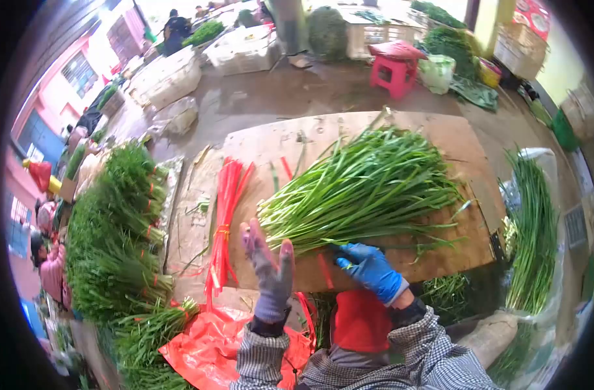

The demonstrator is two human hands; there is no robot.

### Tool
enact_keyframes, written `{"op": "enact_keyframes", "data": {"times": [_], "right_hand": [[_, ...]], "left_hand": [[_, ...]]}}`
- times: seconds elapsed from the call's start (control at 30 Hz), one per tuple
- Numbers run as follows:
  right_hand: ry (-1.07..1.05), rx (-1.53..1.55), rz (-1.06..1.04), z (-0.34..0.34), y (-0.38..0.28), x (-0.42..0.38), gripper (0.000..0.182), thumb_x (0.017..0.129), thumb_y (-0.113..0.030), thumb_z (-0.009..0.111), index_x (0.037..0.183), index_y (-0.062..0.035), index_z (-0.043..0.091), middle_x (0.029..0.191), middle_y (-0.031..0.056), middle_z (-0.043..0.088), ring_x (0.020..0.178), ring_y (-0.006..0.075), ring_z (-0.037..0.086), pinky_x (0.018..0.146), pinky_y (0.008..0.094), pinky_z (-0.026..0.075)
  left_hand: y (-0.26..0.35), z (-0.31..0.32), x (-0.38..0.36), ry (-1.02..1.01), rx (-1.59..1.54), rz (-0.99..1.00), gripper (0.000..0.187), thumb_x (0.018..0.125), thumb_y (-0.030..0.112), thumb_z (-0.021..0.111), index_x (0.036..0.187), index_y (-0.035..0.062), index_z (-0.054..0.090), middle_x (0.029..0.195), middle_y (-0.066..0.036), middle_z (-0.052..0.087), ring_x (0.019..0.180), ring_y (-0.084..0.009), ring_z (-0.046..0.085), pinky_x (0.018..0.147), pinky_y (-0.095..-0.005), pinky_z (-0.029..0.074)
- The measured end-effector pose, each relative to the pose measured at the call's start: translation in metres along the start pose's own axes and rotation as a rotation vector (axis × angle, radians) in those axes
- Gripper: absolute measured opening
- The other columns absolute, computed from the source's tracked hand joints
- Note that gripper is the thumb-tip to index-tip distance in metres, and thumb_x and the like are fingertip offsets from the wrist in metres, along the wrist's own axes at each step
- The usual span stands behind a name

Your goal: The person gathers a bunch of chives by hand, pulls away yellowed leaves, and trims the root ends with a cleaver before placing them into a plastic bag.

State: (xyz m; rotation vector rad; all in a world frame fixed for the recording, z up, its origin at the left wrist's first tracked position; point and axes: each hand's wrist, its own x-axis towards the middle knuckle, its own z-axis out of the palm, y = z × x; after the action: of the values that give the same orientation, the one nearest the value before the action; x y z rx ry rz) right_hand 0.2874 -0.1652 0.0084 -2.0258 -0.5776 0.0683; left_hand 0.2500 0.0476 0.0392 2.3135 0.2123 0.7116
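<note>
A loose pile of long green garlic chives (368,188) lies on the wooden board, pale stem ends to the left. My left hand (269,273), in a greyish-purple glove, is raised beside those stem ends with its fingers spread, holding nothing. My right hand (373,268), in a blue glove, is at the near edge of the pile. Its fingers are bent together, with a small pale-green bit at the fingertips that I cannot make out clearly. A bundle of red plastic strips (224,221), tied round the middle, lies left of the chives.
Tied green bunches (115,227) are stacked on the left. More long chives (530,234) lie on plastic at the right. A red plastic sheet (209,341) hangs at the board's near edge. Farther back are a pink stool (394,71) and white crates (245,49). Another person (52,276) is at far left.
</note>
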Motion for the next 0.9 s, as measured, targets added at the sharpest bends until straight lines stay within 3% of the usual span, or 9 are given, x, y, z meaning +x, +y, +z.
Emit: {"op": "enact_keyframes", "data": {"times": [0.03, 0.1, 0.3, 0.37, 0.53, 0.67, 0.8, 0.87, 0.9], "right_hand": [[0.024, -0.009, 0.017, 0.003, 0.003, -0.002, 0.025, 0.085, -0.014, 0.067, 0.109, -0.0054, 0.068, 0.089, 0.0167, 0.067, 0.077, 0.0301, 0.064, 0.07, 0.0368, 0.051], [0.052, 0.047, -0.1, 0.006, 0.006, -0.001, 0.025, 0.084, -0.021, 0.068, 0.103, -0.0037, 0.067, 0.092, 0.0182, 0.067, 0.08, 0.0346, 0.065, 0.068, 0.0404, 0.051], [-0.039, 0.073, -0.02, -0.029, -0.015, -0.018, 0.014, 0.083, -0.019, 0.069, 0.083, -0.0049, 0.067, 0.075, 0.015, 0.064, 0.067, 0.0333, 0.062, 0.062, 0.0404, 0.05], [0.117, -0.008, -0.053, -0.044, -0.018, -0.009, 0.009, 0.079, -0.011, 0.074, 0.084, -0.005, 0.069, 0.075, 0.0104, 0.064, 0.066, 0.0246, 0.062, 0.061, 0.0337, 0.05], [0.159, -0.14, -0.226, -0.029, -0.021, 0.022, 0.018, 0.077, -0.013, 0.075, 0.094, -0.0087, 0.07, 0.08, 0.0112, 0.065, 0.069, 0.0275, 0.063, 0.064, 0.0364, 0.052], [0.029, -0.197, -0.054, -0.007, -0.014, 0.048, 0.019, 0.075, -0.018, 0.076, 0.09, -0.009, 0.068, 0.077, 0.0121, 0.063, 0.07, 0.0277, 0.063, 0.063, 0.038, 0.05], [0.042, -0.233, -0.081, 0.008, 0.003, 0.059, 0.018, 0.074, -0.018, 0.075, 0.086, -0.008, 0.066, 0.076, 0.0129, 0.062, 0.071, 0.0289, 0.063, 0.064, 0.0395, 0.05], [0.008, -0.266, -0.175, 0.01, 0.006, 0.061, 0.018, 0.075, -0.02, 0.071, 0.086, -0.0068, 0.066, 0.078, 0.0153, 0.063, 0.073, 0.0376, 0.062, 0.066, 0.0447, 0.05], [0.007, -0.267, -0.171, 0.012, 0.008, 0.061, 0.018, 0.075, -0.02, 0.071, 0.086, -0.0068, 0.066, 0.078, 0.0153, 0.063, 0.073, 0.0376, 0.062, 0.066, 0.0447, 0.05]], "left_hand": [[0.005, 0.0, -0.001, -0.02, -0.016, 0.016, 0.071, 0.097, 0.035, 0.049, 0.149, -0.0043, 0.021, 0.154, -0.028, 0.021, 0.145, -0.0395, 0.014, 0.118, -0.0461, 0.008], [0.013, 0.005, 0.0, -0.124, 0.354, 0.308, 0.07, 0.096, 0.035, 0.05, 0.149, -0.0018, 0.023, 0.153, -0.028, 0.021, 0.145, -0.0399, 0.015, 0.117, -0.0488, 0.008], [-0.026, 0.049, 0.009, -0.232, 0.534, 0.256, 0.068, 0.092, 0.031, 0.049, 0.149, 0.0027, 0.026, 0.147, -0.027, 0.031, 0.142, -0.0406, 0.021, 0.115, -0.0559, 0.012], [-0.026, 0.05, 0.007, -0.203, 0.564, 0.28, 0.068, 0.092, 0.03, 0.047, 0.15, 0.0013, 0.024, 0.146, -0.026, 0.033, 0.142, -0.0406, 0.021, 0.115, -0.0538, 0.013], [-0.035, 0.056, 0.007, -0.213, 0.585, 0.252, 0.071, 0.09, 0.035, 0.048, 0.15, 0.0028, 0.025, 0.148, -0.026, 0.032, 0.141, -0.0395, 0.023, 0.115, -0.0532, 0.013], [-0.048, 0.063, 0.003, -0.179, 0.505, 0.261, 0.074, 0.089, 0.035, 0.05, 0.151, 0.0059, 0.023, 0.151, -0.025, 0.026, 0.143, -0.0395, 0.018, 0.115, -0.0557, 0.01], [-0.041, 0.063, 0.0, -0.207, 0.535, 0.204, 0.077, 0.087, 0.036, 0.053, 0.151, 0.0058, 0.022, 0.152, -0.025, 0.023, 0.143, -0.0403, 0.017, 0.115, -0.0557, 0.01], [-0.037, 0.062, -0.001, -0.205, 0.542, 0.207, 0.075, 0.088, 0.036, 0.051, 0.151, 0.0047, 0.023, 0.152, -0.026, 0.024, 0.143, -0.0403, 0.018, 0.115, -0.0552, 0.011], [-0.036, 0.061, 0.0, -0.194, 0.558, 0.214, 0.073, 0.089, 0.035, 0.048, 0.15, 0.0037, 0.024, 0.152, -0.026, 0.025, 0.142, -0.0403, 0.019, 0.115, -0.0546, 0.012]]}}
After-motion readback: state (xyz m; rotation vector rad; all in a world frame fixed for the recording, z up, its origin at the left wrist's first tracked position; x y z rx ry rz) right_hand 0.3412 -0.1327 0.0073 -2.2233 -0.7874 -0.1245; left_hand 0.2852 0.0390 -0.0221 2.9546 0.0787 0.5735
